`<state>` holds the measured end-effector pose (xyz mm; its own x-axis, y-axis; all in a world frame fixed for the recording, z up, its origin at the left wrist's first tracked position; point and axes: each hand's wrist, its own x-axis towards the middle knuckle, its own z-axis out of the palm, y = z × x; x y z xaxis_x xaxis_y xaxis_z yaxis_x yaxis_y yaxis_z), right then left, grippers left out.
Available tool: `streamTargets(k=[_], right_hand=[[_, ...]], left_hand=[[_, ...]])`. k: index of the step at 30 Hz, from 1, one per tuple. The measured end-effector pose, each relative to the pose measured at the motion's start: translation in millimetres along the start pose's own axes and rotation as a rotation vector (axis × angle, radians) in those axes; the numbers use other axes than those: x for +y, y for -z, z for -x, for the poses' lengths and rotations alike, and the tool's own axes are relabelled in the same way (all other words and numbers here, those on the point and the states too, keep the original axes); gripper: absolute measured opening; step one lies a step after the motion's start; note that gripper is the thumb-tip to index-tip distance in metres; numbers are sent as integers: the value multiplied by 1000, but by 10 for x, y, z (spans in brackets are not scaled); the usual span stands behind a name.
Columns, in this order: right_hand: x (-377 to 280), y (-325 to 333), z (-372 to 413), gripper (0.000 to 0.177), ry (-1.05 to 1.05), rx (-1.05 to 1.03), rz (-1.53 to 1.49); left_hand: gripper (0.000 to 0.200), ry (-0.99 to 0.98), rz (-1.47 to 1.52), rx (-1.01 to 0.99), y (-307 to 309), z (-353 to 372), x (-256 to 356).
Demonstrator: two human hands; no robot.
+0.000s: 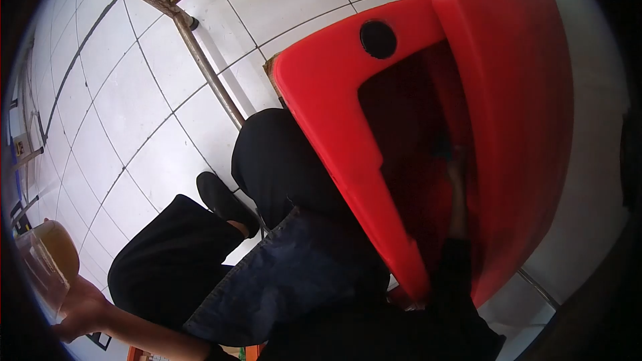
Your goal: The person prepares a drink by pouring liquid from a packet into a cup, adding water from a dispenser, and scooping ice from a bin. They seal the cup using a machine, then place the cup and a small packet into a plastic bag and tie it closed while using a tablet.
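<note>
- The red box (321,73) surrounds my right hand (457,157); its interior is dark, and I cannot tell whether that grip is wide or narrow.
- My left hand (83,304) holds a clear container (45,281), yellowish at its rounded side, beyond my fingers.
- A blurred bluish thing (441,149) lies just beside my right fingertips.

The container (328,70) lies right of the knees (277,144).

smooth red plastic bin (518,113)
</note>
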<state>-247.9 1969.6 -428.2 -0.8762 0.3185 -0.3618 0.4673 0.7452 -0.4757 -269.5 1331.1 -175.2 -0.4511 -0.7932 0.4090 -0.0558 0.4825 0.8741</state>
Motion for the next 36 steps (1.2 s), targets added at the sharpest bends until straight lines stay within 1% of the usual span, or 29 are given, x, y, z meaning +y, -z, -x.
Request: streamTargets(k=[1,2,4,11,13,14,16,17,21,23,25,29,31,32,34,35,36], right_hand=[[16,-83,-64,32,-9,1,-3],[164,-14,-76,32,-19,1,-8],[223,-168,-226,33,-41,0,-16],[711,-244,-1051,36,-132,4,-45],[858,-239,-1175,37,-155,8,-55],[709,-244,-1228,37,-155,9,-55],[245,-250,-1354,45,-207,-144,-36],[288,-250,-1377,45,-206,-142,-37],[282,-458,-1867,46,-95,-145,-112],[519,-419,-2131,47,-43,-144,-150],[538,-344,-2252,48,18,-138,-186],[713,-465,-2304,49,132,-139,-261],[778,-513,-2262,50,201,-142,-299],[810,-567,-2183,50,236,-146,-317],[1013,-617,-2335,51,298,-160,-349],[826,-574,-2244,51,300,-167,-345],[781,-519,-2182,51,579,-320,-500]], left_hand=[[115,-14,-32,-2,27,-19,-13],[113,-30,-64,-5,48,-43,-30],[110,-59,-130,-14,73,-70,-58],[110,-51,-133,-30,71,-91,-93],[110,-51,-130,-33,76,-100,-93],[110,-50,-131,-36,78,-104,-94],[110,-49,-132,-40,81,-106,-97],[110,-49,-131,-41,77,-107,-101],[110,-47,-134,-51,89,-107,-100],[110,-46,-134,-59,103,-109,-98],[110,-45,-127,-60,113,-102,-105],[111,-45,-128,-66,215,-98,-148],[105,-63,183,-97,341,-137,-271],[105,-65,181,-90,319,-118,-244],[99,-49,90,45,116,-33,-69],[98,-40,43,112,-21,18,29],[97,-31,-6,177,-138,59,107]])
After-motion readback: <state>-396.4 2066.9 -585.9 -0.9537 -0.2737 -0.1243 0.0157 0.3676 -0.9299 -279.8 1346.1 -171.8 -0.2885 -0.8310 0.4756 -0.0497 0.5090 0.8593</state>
